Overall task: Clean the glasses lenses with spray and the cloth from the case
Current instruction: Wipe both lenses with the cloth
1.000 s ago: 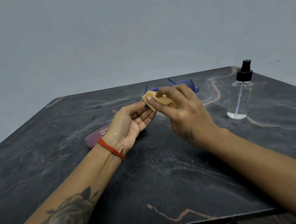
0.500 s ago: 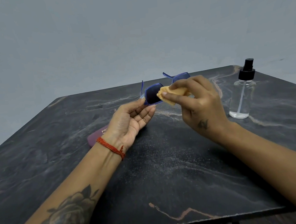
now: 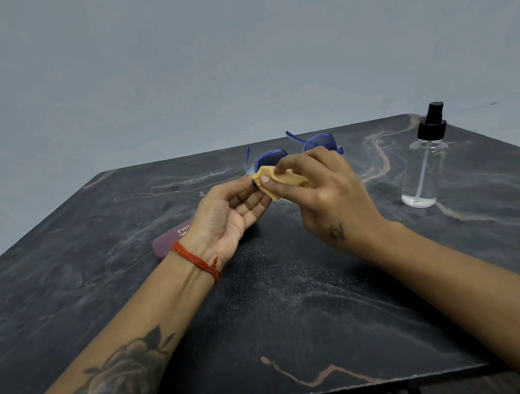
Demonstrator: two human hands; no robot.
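Observation:
Blue-framed glasses (image 3: 272, 159) with dark lenses are held above the table's middle. My left hand (image 3: 228, 212) holds their left end, palm up, fingers curled under the frame. My right hand (image 3: 325, 197) pinches a folded yellow cloth (image 3: 277, 177) against the left lens. Behind my right hand's fingers the other lens (image 3: 320, 142) shows. The maroon glasses case (image 3: 174, 240) lies shut on the table, partly hidden under my left wrist. A clear spray bottle (image 3: 422, 168) with a black pump stands at the right.
Everything sits on a dark marble table (image 3: 296, 320) with pale veins; its front edge runs near the bottom of the view. A plain grey wall stands behind. Bare tabletop lies to the left and in front of my hands.
My right hand has slid the cloth back to the left across the lens, toward my left fingertips. The glasses stay held at about the same height.

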